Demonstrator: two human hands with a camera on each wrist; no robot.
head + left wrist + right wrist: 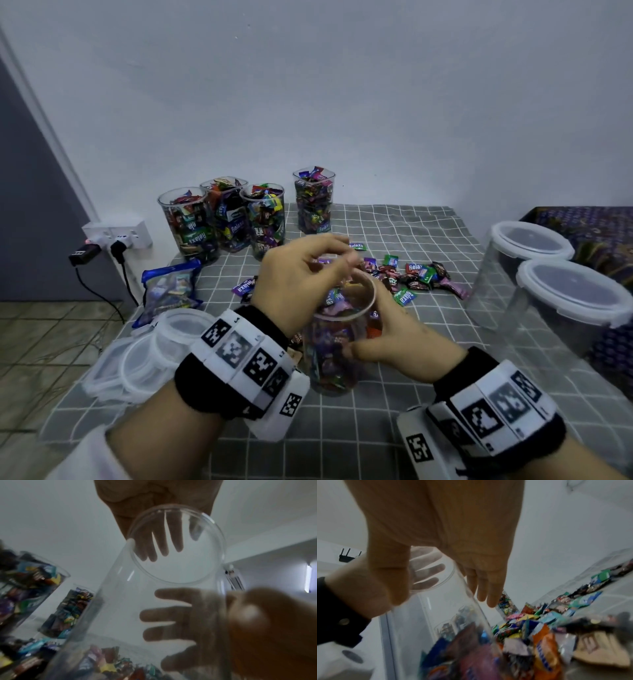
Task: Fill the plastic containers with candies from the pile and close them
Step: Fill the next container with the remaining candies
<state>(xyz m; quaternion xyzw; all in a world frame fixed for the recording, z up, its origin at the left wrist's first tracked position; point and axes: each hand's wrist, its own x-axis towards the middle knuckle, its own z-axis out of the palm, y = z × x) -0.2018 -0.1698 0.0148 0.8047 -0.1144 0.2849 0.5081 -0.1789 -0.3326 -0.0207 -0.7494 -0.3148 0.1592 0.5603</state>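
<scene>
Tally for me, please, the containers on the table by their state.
Full open jars: 4
Half-filled jar: 1
Lidded tubs: 2
Total: 7

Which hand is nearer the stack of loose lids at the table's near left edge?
Left. The left hand hovers over the open jar, just right of the lid stack; the right hand holds the jar's far side, farther away.
</scene>
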